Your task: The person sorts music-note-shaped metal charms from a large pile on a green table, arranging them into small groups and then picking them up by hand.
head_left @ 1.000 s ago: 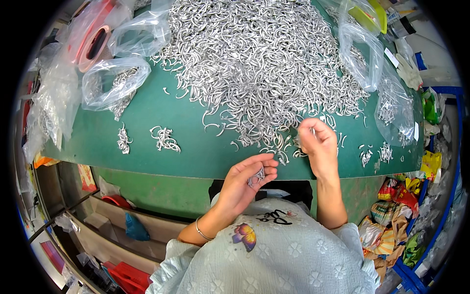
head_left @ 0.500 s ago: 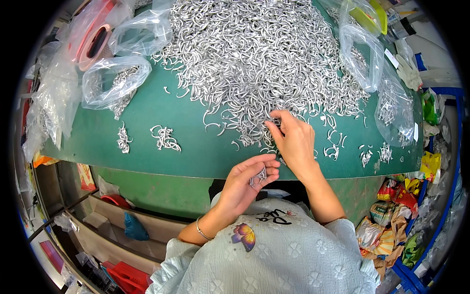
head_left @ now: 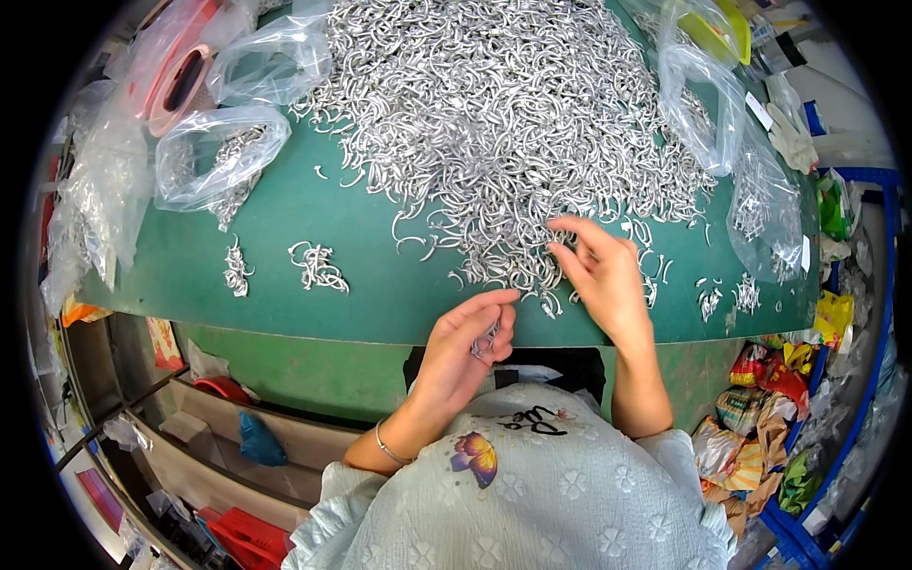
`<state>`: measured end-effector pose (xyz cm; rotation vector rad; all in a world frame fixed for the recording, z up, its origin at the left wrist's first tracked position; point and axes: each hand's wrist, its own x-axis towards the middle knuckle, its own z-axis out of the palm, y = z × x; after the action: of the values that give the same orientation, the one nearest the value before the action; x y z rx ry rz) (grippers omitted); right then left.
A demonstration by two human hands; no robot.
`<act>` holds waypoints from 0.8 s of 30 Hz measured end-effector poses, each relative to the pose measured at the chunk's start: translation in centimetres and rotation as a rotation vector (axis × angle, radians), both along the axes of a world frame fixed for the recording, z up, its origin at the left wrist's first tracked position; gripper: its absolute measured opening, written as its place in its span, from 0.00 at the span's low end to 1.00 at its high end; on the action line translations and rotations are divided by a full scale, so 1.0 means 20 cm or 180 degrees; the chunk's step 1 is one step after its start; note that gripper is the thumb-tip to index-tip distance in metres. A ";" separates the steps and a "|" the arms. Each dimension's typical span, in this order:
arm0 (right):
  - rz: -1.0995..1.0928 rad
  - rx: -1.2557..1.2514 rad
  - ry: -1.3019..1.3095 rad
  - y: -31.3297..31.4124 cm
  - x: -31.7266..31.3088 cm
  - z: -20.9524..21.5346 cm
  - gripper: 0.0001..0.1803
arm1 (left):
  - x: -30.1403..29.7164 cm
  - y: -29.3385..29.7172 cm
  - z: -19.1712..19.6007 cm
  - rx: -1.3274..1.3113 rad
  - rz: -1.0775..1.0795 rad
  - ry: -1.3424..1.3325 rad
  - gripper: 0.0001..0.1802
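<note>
A wide heap of small curved silvery metal pieces (head_left: 494, 123) covers the middle of the green table (head_left: 399, 309). My left hand (head_left: 465, 347) is at the table's near edge, its fingers curled round a few of these curved pieces (head_left: 485, 340). At the heap's near right side is my right hand (head_left: 608, 280); its thumb and forefinger are apart, and I see nothing held between them. Several loose pieces (head_left: 549, 302) lie between the two hands.
Small clusters of metal pieces (head_left: 320, 268) lie to the left, and more (head_left: 748, 294) to the right. Clear plastic bags (head_left: 223, 157) with pieces stand at both sides. A pink plastic container (head_left: 180, 85) is at the far left. Packages (head_left: 746, 413) are piled below right.
My right hand has moved right and slightly nearer, its thumb and forefinger still apart. My left hand has shifted a little left, and its fingers have curled in more over the pieces.
</note>
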<state>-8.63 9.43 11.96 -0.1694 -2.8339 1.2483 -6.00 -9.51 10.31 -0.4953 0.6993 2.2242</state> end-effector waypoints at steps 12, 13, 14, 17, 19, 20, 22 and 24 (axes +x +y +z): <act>-0.0683 -0.1770 -0.0330 0.05 0.04 -0.07 0.03 | -0.09 0.01 0.01 -0.2296 -0.0266 0.2195 0.07; -0.0748 -0.2094 -0.0448 0.06 0.04 -0.05 0.03 | -0.11 0.03 0.00 -0.2750 -0.0215 0.2857 0.06; -0.0780 -0.2727 -0.0681 0.07 0.04 -0.04 0.04 | -0.13 0.04 0.00 -0.2882 -0.0341 0.2830 0.06; -0.0699 -0.4016 -0.0912 0.11 0.06 -0.05 0.06 | -0.20 0.11 0.03 -0.3303 -0.0379 0.3258 0.06; -0.0672 -0.4168 -0.0953 0.12 0.07 -0.07 0.07 | -0.23 0.14 0.05 -0.3458 -0.0470 0.3324 0.07; -0.0682 -0.4254 -0.0997 0.12 0.07 -0.06 0.07 | -0.23 0.14 0.05 -0.3539 -0.0518 0.3354 0.07; -0.0640 -0.4366 -0.1026 0.13 0.08 -0.07 0.07 | -0.24 0.15 0.04 -0.3609 -0.0562 0.3477 0.07; -0.0541 -0.4416 -0.0996 0.14 0.09 -0.10 0.08 | -0.24 0.15 0.03 -0.2957 -0.0687 0.2881 0.07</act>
<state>-6.86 12.13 9.89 -0.6226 -1.4706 2.9796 -10.89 -6.56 10.95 0.2244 2.1596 1.7295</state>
